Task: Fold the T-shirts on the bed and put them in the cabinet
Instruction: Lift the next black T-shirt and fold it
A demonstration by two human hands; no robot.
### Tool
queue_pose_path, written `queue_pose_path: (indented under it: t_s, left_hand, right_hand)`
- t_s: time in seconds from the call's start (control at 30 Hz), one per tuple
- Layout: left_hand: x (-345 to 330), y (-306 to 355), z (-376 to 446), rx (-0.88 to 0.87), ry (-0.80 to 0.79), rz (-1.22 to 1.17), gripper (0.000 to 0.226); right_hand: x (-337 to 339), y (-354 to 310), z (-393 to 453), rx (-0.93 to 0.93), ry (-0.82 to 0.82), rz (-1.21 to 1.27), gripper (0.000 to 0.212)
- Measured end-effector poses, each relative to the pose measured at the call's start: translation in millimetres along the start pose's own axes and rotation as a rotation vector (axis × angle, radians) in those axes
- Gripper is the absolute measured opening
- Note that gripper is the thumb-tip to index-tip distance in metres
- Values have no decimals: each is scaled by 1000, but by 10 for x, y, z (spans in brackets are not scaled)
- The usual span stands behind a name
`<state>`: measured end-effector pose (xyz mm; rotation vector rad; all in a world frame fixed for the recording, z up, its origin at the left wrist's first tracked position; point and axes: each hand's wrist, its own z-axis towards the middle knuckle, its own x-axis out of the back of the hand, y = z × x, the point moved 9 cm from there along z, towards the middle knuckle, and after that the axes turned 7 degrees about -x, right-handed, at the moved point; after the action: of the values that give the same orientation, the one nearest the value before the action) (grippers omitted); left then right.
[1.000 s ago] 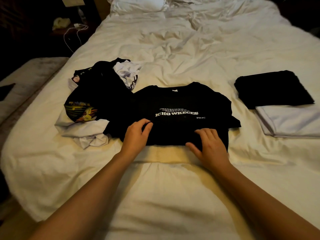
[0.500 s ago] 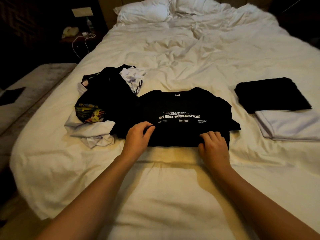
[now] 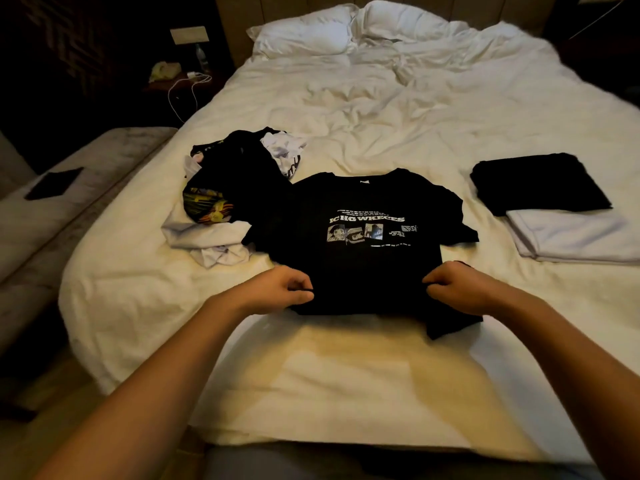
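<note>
A black T-shirt point(image 3: 363, 265) with white lettering and small pictures lies front-up in the middle of the white bed point(image 3: 381, 116). My left hand point(image 3: 277, 289) pinches its near left edge and my right hand point(image 3: 457, 285) pinches its near right edge. Between my hands the lower part of the shirt is raised off the sheet. A heap of unfolded black and white T-shirts point(image 3: 225, 202) lies to the left of it. At the right sit a folded black T-shirt point(image 3: 540, 183) and a folded white T-shirt point(image 3: 571, 233).
Two white pillows point(image 3: 304, 36) lie at the head of the bed. A grey bench point(image 3: 52, 209) with a dark flat object on it runs along the bed's left side. A nightstand with a white cable point(image 3: 187, 88) stands at the back left.
My hands went from lying on the shirt's folded lower part to pinching its edges and pulling it back toward me. The pictures under the lettering now show.
</note>
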<state>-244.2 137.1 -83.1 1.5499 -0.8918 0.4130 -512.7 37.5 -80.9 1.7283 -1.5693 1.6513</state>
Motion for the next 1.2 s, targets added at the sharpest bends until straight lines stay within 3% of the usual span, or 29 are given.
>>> queue_pose_path:
  t_s: [0.1, 0.3, 0.43, 0.5, 0.57, 0.63, 0.77, 1.07, 1.2]
  left_hand:
    - [-164, 77, -140, 24, -117, -57, 8]
    - [-354, 249, -362, 49, -288, -52, 9]
    - [-569, 207, -539, 193, -449, -112, 12]
    - [-725, 202, -638, 278, -556, -219, 24]
    - [-788, 196, -625, 288, -558, -245, 32]
    - [-760, 178, -467, 218, -421, -223, 31]
    - [-664, 201, -95, 75, -95, -204, 19]
    - [-909, 394, 633, 88, -162, -250, 11]
    - [-775, 512, 1042, 48, -85, -187, 12]
  right_hand:
    - [-110, -79, -182, 20, -142, -13, 20]
    - [-213, -310, -596, 96, -310, 28, 39]
    - [-527, -244, -755, 37, -510, -1, 19]
    - [-657, -226, -807, 15, -592, 20, 18]
    - [-762, -234, -827, 5, -653, 67, 19]
    - [-744, -250, -729, -8, -567, 141, 24]
    - [-525, -170, -407, -65, -176, 156, 25]
    - [-308, 146, -116, -95, 133, 182, 21]
    - [-126, 348, 47, -107, 233, 242, 18]
